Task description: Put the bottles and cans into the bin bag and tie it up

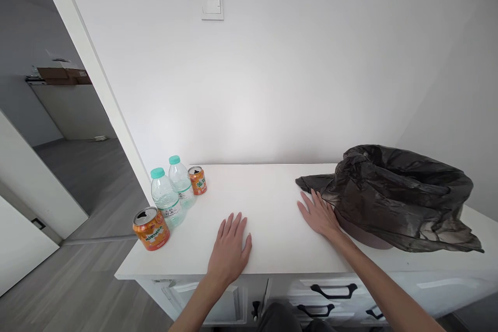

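My left hand (229,251) lies flat on the white cabinet top (268,218), fingers spread, holding nothing. Right of it, my right hand (319,216) rests palm down with its fingers apart, beside the edge of a black plastic bag (400,197). That bag lines a round bin (363,233), whose lower side shows beneath it. At the left end stand an orange can (151,229) in front, two clear bottles, one nearer (166,198) and one farther (181,181) with teal caps, and a second orange can (198,181) near the wall. Both cans have opened tops.
A white wall with a switch (212,6) rises behind the cabinet. Drawers with black handles (333,291) are below the front edge. To the left, a doorway shows a grey floor (105,275) and cardboard boxes (64,76).
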A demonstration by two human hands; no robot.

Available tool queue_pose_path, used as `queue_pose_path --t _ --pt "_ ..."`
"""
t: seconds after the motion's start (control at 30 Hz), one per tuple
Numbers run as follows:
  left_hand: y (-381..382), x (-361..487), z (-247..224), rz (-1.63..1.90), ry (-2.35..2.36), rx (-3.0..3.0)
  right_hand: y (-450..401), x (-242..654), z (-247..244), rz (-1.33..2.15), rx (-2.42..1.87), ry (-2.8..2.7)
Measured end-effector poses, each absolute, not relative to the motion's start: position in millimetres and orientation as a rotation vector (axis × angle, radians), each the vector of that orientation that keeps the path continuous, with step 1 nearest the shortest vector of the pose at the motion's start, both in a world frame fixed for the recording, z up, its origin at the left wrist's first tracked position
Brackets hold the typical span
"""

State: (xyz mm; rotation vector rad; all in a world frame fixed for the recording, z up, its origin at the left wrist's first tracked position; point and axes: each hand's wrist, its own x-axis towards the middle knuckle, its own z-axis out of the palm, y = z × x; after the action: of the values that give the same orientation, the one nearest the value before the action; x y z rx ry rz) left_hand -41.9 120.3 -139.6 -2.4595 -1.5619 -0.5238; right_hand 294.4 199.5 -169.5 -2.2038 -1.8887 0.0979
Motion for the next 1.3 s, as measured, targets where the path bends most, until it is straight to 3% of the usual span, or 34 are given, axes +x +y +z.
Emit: queue_pose_path --t 0.5,0.63,0.77,0.9,1.0,1.13,1.3 --pt "120 -43 -139 -0.569 -1.569 -2.469 173 279 -166 -0.02 -2.098 -1.928" --pt "120 -44 -141 -0.606 -1.558 -2.469 119 260 -127 -0.113 -1.744 -2.121" --pt "121 -44 -141 -0.634 -1.551 -2.466 69 273 -46 -0.328 -1.4 -2.112" --pt "121 -44 -137 -0.616 -1.553 -2.46 53 318 22 -0.629 -1.472 -1.851" --pt "120 -46 -133 -0.612 -1.561 -2.445 61 354 34 -0.799 -1.716 -1.727" --pt "118 -50 -132 -0.609 -1.565 -2.438 80 379 25 -0.667 -1.951 -1.8" --pt "117 -54 -136 -0.599 -1.562 -2.459 82 362 32 -0.401 -1.685 -2.054"
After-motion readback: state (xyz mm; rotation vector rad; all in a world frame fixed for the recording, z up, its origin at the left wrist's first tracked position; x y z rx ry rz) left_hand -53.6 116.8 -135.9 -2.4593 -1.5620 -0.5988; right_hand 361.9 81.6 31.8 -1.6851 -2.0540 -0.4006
